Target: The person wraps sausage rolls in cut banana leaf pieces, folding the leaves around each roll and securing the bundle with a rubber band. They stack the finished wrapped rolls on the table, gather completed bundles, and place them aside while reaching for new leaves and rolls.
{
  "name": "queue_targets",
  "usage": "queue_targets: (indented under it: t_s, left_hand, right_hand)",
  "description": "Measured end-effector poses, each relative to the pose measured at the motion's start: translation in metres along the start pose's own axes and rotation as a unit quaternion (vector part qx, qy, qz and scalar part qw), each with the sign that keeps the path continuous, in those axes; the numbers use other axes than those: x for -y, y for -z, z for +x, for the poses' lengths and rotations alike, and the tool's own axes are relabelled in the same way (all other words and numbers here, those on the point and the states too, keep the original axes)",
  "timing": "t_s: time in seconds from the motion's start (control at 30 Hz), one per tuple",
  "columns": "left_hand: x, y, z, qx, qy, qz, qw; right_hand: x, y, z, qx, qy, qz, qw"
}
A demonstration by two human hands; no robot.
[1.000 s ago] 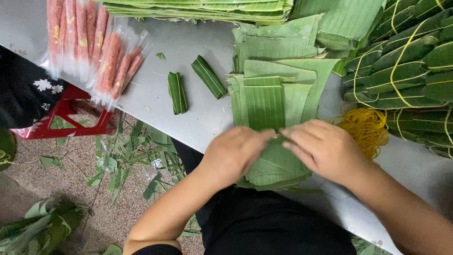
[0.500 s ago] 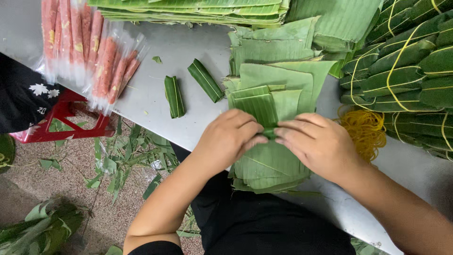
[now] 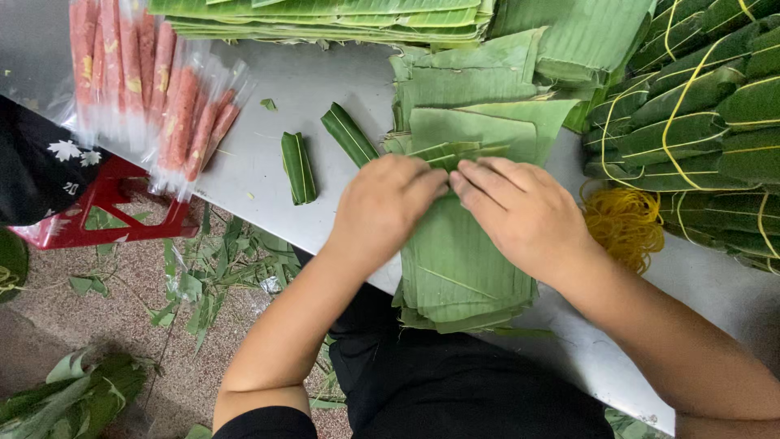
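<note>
Banana-leaf stack [image 3: 455, 276]: at near edge of grey table [image 3: 284, 89], directly beneath both hands.

Fingers: left hand [image 3: 382, 207] curled, fingertips pressed down on narrow folded leaf strip [image 3: 443, 152] at top of stack. Right hand [image 3: 524, 215] likewise curled, fingertips [image 3: 471, 179] meeting those of left hand at fold. Pinch on strip probable; true grip hidden under knuckles, cannot tell for certain.

Around hands: more flat leaf sheets [image 3: 487, 89] beyond stack. Two small rolled leaf pieces [image 3: 299, 167] loose on table, left of left hand. Bagged pink sausages [image 3: 154, 89] at far left. Pile of yellow rubber bands [image 3: 621, 223] just beside right wrist. Tied leaf-wrapped bundles [image 3: 699, 122] stacked at right. Leaf scraps [image 3: 203, 268] on floor; red stool [image 3: 89, 215] below table edge.

Risk assessment (judgement):
- Split along leaf grain, if fold pressed too sharply.
- Fold springs open, if fingertip pressure uneven or released early.
- Stack slides off near edge, since lower sheets overhang slightly; cause: sideways push from palms.
- Rubber bands scattered by right forearm sweep.
</note>
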State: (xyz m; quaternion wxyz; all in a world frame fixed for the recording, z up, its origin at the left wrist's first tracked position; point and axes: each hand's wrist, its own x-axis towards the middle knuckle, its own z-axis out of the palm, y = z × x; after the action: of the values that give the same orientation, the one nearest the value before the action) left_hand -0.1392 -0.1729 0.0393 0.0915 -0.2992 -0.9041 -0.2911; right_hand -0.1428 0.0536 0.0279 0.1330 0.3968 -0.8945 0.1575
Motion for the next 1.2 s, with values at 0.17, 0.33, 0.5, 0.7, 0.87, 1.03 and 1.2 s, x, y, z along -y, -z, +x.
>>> queue_targets:
  t_s: [0.17,0.33,0.5,0.7,0.87,1.03,1.2]
  left_hand:
    - [-0.032,0.010,-0.022,0.125,-0.082,-0.058,0.987]
    - [-0.033,0.007,-0.038,0.086,-0.168,0.046,0.981]
    - [-0.020,-0.009,-0.027,0.013,-0.077,-0.031,0.996]
    - [0.001,-0.028,-0.006,0.073,0.151,-0.200,0.965]
    - [0.004,-0.018,0.000,0.051,0.040,-0.155,0.986]
    - [0.007,-0.007,-0.003,0.081,-0.032,-0.140,0.986]
    - [0.020,-0.012,0.006,0.106,0.042,-0.147,0.983]
  right_hand:
    - [-0.003,0.004,0.003,0.034,-0.033,0.046,0.998]
    - [0.007,0.021,-0.014,0.087,-0.029,0.128,0.988]
    - [0.004,0.026,-0.031,0.078,0.015,0.169,0.982]
    - [0.005,0.012,-0.036,-0.051,-0.129,0.090,0.986]
    - [0.023,0.008,-0.033,0.026,-0.059,0.056,0.996]
    - [0.010,0.009,-0.019,0.086,-0.093,0.112,0.986]
    - [-0.013,0.010,-0.008,0.106,-0.150,0.197,0.963]
